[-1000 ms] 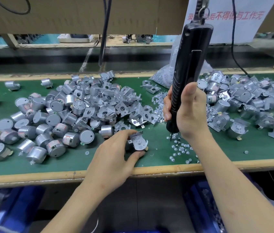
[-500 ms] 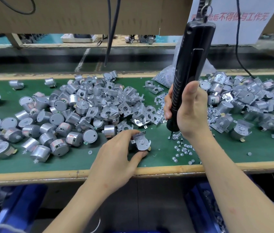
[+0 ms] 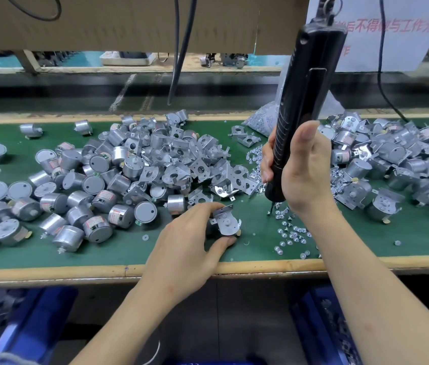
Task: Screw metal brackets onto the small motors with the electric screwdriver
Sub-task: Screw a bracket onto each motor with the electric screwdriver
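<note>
Down near the front edge of the green table [image 3: 129,250], the left hand [image 3: 187,248] pinches one small motor [image 3: 226,224] with a metal bracket [image 3: 222,210] laid over its face. The thumb presses the motor's near side, the curled forefinger hooks over the far side by the bracket's upturned flap, and the motor's face shows between them (the other fingers are hidden behind the hand). The motor rests on the mat.

Right of it, the right hand [image 3: 305,169] grips the lower barrel of the black electric screwdriver [image 3: 307,101], fingers wrapped round the far side and thumb lying straight up along the body. The tool stands nearly upright, tilted slightly, and its bit [image 3: 270,209] points down at the edge of a scatter of loose screws [image 3: 291,234], apart from the held motor.

Bare motors [image 3: 76,204] and loose brackets [image 3: 197,167] are heaped to the left; bracketed motors [image 3: 392,159] are piled to the right.
</note>
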Tool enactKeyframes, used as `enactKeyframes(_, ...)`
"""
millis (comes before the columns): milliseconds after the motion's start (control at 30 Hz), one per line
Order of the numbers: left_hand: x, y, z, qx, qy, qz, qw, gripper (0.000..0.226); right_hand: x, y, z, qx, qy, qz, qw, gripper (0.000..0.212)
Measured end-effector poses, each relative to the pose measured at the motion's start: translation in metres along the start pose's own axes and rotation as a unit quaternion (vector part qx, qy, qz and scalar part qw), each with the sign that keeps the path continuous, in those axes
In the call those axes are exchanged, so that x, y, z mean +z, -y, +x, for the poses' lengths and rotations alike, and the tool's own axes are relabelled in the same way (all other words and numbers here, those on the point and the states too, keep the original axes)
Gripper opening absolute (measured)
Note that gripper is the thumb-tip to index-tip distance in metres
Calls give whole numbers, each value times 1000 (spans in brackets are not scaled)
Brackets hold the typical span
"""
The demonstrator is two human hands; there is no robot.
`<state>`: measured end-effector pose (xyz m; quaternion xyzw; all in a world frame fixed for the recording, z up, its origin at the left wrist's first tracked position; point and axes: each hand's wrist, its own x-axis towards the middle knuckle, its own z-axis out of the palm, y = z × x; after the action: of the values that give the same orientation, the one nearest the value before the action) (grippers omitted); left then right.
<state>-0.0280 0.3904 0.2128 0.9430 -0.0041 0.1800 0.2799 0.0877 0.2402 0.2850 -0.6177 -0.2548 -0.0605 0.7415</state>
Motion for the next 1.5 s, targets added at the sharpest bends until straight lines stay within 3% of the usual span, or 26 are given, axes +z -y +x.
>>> enactKeyframes(133,-1,0,1,3,2,2,1000,49,0,-1,3,-5,3,-7,1000,92)
enactKeyframes(667,2,2,1,12,-6,3,1000,48,3,-6,7,4,-4,-7,1000,88)
enactKeyframes(833,2,3,1,15,-12,6,1000,48,4,-8,6,2,-2,-7,1000,101)
enactKeyframes(967,3,3,1,18,-16,4,1000,49,4,-8,5,0,-3,-7,1000,95)
enactKeyframes(1133,3,3,1,26,-22,5,999,48,5,-6,6,-5,-4,-12,1000,104)
enactKeyframes(1500,4,4,2,27,-25,3,999,48,2,-6,6,0,-6,-12,1000,97)
